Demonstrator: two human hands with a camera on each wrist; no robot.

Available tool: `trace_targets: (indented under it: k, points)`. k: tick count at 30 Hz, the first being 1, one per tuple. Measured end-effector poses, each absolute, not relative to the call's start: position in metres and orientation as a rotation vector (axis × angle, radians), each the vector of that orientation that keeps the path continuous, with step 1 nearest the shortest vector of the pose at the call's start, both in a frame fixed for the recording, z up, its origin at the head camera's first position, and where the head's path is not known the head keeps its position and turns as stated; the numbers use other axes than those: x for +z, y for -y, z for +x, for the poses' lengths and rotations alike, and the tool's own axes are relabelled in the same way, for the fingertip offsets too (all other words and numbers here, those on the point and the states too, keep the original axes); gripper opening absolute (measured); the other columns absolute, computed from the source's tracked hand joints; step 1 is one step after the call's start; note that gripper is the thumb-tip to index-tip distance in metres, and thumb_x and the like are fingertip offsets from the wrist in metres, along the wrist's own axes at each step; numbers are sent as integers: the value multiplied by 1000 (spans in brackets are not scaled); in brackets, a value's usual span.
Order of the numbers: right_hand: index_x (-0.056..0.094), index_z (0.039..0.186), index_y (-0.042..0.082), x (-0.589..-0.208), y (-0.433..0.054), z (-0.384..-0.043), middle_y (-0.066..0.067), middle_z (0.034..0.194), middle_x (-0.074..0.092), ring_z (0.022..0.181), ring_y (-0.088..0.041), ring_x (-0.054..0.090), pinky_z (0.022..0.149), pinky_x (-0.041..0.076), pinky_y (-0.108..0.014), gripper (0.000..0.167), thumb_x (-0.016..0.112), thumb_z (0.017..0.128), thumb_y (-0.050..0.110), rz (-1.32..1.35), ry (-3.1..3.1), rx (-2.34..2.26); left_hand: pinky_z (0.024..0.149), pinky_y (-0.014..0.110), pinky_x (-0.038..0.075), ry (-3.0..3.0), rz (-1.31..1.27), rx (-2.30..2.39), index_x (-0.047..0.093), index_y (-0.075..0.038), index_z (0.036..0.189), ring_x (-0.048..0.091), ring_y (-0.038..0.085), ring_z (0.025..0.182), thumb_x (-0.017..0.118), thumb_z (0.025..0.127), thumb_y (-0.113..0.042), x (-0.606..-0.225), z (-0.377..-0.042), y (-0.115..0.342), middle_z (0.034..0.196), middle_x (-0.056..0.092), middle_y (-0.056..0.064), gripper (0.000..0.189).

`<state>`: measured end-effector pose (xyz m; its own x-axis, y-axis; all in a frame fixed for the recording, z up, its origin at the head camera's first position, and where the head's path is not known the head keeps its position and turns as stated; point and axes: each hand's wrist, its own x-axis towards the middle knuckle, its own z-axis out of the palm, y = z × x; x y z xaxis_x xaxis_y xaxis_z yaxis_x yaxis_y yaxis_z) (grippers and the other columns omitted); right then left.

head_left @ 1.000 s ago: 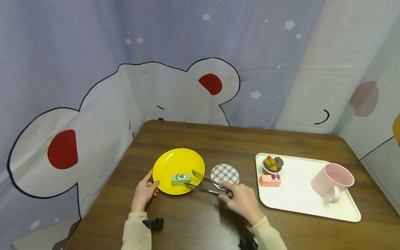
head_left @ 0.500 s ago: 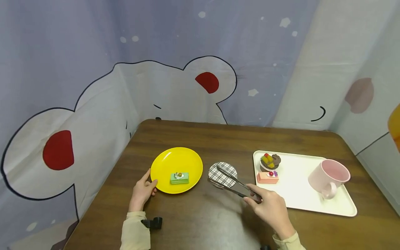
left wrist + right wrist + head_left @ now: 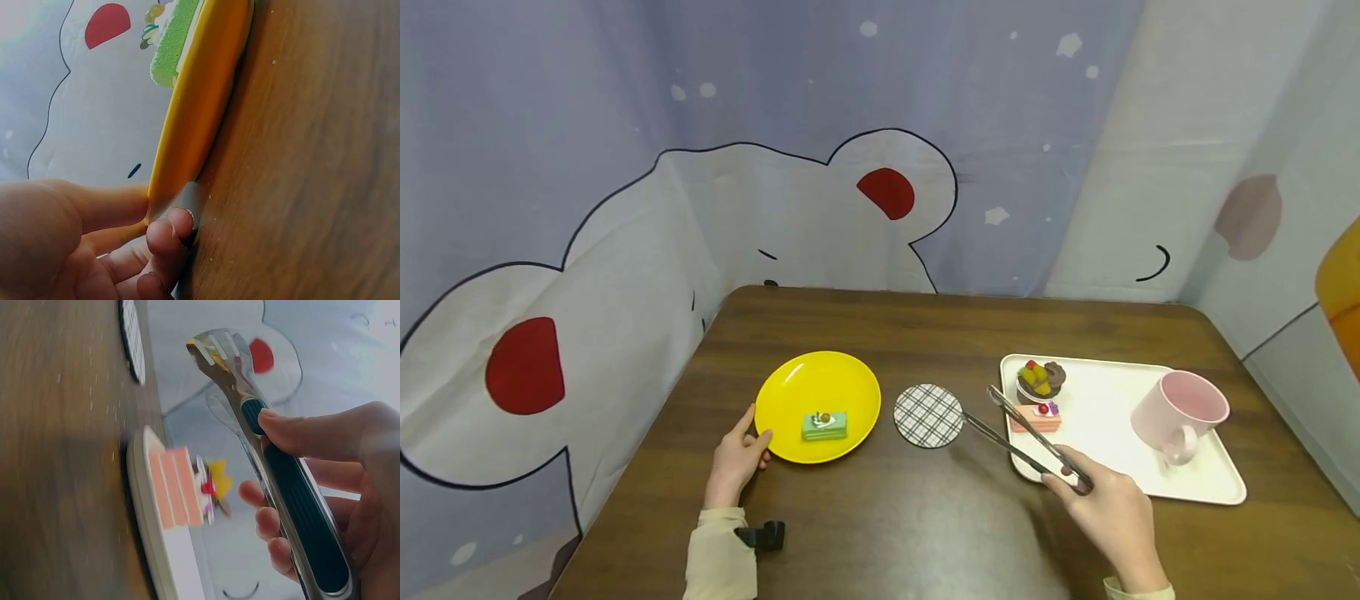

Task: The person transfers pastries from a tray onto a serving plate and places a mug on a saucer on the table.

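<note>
A yellow plate (image 3: 816,383) lies on the left of the table, a green cake slice (image 3: 824,426) on it. My left hand (image 3: 735,458) pinches the plate's left rim, thumb on top and fingers at the edge. In my right hand (image 3: 1112,508) is a pair of metal tongs (image 3: 1037,437) with dark green grips (image 3: 303,519), held between thumb and fingers. Nothing is between the tongs' spread tips. One tip overlaps the left end of a pink cake slice (image 3: 1037,417) in the head view. Behind that slice sits a chocolate fruit cupcake (image 3: 1040,382).
A cream tray (image 3: 1120,467) at the right bears the pink slice, the cupcake and a pink mug (image 3: 1180,417). Between plate and tray lies a round checked coaster (image 3: 928,415). A printed curtain (image 3: 820,225) hangs behind the wooden table (image 3: 880,533).
My right hand has carried the tongs from the green cake slice on the plate rightward, across the coaster, to the tray's left edge. The left hand has stayed at the plate's rim.
</note>
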<state>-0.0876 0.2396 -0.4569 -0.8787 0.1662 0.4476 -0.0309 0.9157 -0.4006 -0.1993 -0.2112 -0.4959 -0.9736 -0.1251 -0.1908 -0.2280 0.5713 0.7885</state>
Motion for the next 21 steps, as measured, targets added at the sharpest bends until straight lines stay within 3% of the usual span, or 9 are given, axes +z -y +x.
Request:
trace_targets:
  k: [8, 15, 21]
  points:
    - [76, 103, 19, -457, -263, -72, 9, 64, 59, 55, -11, 48, 49, 34, -32, 38, 85, 68, 29, -236, 2594, 530, 68, 25, 40, -2696, -281, 1325, 22, -3, 154, 54, 10, 57, 52, 98, -20, -492, -201, 212, 65, 60, 2, 65]
    - [76, 103, 18, -462, -276, -60, 13, 55, 42, 49, 0, 31, 44, 28, -25, 41, 87, 64, 26, -246, 2531, 500, 68, 26, 40, -2701, -273, 1288, 21, -3, 154, 55, 10, 58, 52, 98, -21, -489, -203, 214, 67, 61, 2, 65]
    - [76, 104, 19, -463, -292, -56, 13, 55, 44, 50, -1, 34, 45, 29, -28, 42, 87, 65, 29, -332, 2546, 490, 70, 26, 39, -2686, -287, 1262, 21, -4, 154, 55, 11, 59, 51, 99, -22, -492, -201, 212, 67, 60, 2, 65]
